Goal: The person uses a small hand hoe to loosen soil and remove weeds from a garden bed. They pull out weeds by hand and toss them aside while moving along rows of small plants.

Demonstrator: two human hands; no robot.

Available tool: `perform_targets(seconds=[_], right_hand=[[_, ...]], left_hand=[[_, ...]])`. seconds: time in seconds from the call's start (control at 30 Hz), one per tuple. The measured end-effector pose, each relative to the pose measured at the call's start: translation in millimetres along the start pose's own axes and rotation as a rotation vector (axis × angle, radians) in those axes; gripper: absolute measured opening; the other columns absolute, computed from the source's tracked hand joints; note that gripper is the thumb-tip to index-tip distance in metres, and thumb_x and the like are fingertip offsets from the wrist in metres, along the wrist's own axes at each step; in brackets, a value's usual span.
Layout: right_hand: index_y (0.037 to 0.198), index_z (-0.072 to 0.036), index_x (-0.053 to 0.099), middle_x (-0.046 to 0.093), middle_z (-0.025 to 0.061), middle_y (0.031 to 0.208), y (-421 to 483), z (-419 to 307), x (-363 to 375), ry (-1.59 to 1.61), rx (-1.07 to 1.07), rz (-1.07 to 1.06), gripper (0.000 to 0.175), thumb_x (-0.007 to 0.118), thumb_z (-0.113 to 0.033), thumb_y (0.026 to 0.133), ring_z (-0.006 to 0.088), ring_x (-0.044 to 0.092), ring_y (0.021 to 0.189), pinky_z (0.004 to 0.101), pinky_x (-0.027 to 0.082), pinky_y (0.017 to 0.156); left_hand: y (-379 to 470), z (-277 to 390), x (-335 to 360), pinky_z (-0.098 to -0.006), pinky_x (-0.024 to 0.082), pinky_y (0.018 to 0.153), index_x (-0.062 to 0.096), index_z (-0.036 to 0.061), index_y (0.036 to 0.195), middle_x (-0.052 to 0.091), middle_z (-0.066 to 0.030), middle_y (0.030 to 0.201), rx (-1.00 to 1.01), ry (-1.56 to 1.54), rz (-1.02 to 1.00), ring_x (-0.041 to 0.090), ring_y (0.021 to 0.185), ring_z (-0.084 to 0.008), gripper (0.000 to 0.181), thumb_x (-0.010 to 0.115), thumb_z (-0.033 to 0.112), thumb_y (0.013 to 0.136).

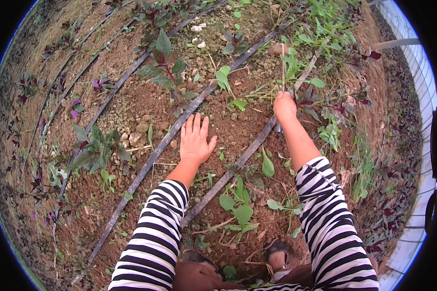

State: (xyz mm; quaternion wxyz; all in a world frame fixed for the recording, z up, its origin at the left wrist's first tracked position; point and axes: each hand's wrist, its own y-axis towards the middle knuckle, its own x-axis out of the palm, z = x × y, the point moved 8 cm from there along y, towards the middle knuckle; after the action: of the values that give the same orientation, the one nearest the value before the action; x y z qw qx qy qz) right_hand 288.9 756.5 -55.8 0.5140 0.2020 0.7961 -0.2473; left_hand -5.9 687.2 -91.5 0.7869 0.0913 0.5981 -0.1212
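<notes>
My left hand [195, 142] rests palm down on the reddish soil with its fingers apart, just right of a black drip irrigation line [167, 136]. Gripped in my right hand [285, 105] is what looks like a small hand hoe [283, 67]. Its thin shaft points away from me, and a metal handle end shows below the fist. A brown head seems to lie at the far end, among leaves. Light-green seedlings [223, 78] grow between the hands and beyond them. A second drip line [245, 156] passes beneath my right wrist.
Purple-and-green leafy plants [165, 69] stand at the upper left, another [98, 149] farther down. Denser weeds [324, 32] cover the upper right. Broad-leaved seedlings [240, 207] grow near my shoes [278, 251]. Pulled-looking greens [329, 134] lie at right. White sheeting [418, 87] borders the right side.
</notes>
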Motion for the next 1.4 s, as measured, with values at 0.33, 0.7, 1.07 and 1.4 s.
perform_targets(seconds=[0.33, 0.7, 1.07, 1.4], right_hand=[[0.097, 0.003, 0.048, 0.063, 0.0208, 0.079, -3.6, -46.1, 44.1, 0.185, 0.104, -0.236, 0.035, 0.031, -0.027, 0.094, 0.0271, 0.063, 0.05, 0.0378, 0.053, 0.055], [0.093, 0.002, 0.048, 0.06, 0.0212, 0.076, -89.9, 6.0, 20.1, 0.147, -0.178, -0.256, 0.037, 0.035, -0.033, 0.094, 0.0307, 0.058, 0.044, 0.0392, 0.05, 0.046], [0.079, -0.012, 0.037, 0.033, -0.0009, 0.052, -84.7, 38.0, 41.2, 0.894, 0.454, -0.374, 0.036, 0.031, -0.044, 0.095, 0.0118, 0.031, 0.037, 0.0284, 0.028, 0.034], [0.083, -0.008, 0.041, 0.038, 0.0022, 0.053, -136.2, 58.9, 33.6, 0.843, 0.479, -0.461, 0.036, 0.033, -0.041, 0.095, 0.0138, 0.037, 0.038, 0.0299, 0.033, 0.033]], left_hand=[[-0.1, -6.7, -1.7, -0.0454, 0.019, 0.106, 0.036, 0.0103, 0.133, 0.03, -0.0125, 0.139, -0.016, 0.009, 0.043, 0.023, 0.13, -0.0306, 0.065, 0.05, 0.044, 0.08], [-2.6, -7.7, -0.3, -0.0453, 0.019, 0.107, 0.037, 0.0103, 0.133, 0.03, -0.0122, 0.139, -0.013, 0.02, 0.055, 0.023, 0.13, -0.0298, 0.064, 0.049, 0.044, 0.08], [-4.9, -10.9, -2.9, -0.0458, 0.02, 0.105, 0.039, 0.0094, 0.131, 0.033, -0.0127, 0.138, -0.001, 0.021, 0.087, 0.026, 0.128, -0.0307, 0.062, 0.05, 0.042, 0.08], [0.4, -0.7, -1.2, -0.0454, 0.019, 0.106, 0.039, 0.0098, 0.131, 0.032, -0.0122, 0.139, -0.002, 0.011, 0.068, 0.025, 0.129, -0.0302, 0.062, 0.049, 0.042, 0.08]])
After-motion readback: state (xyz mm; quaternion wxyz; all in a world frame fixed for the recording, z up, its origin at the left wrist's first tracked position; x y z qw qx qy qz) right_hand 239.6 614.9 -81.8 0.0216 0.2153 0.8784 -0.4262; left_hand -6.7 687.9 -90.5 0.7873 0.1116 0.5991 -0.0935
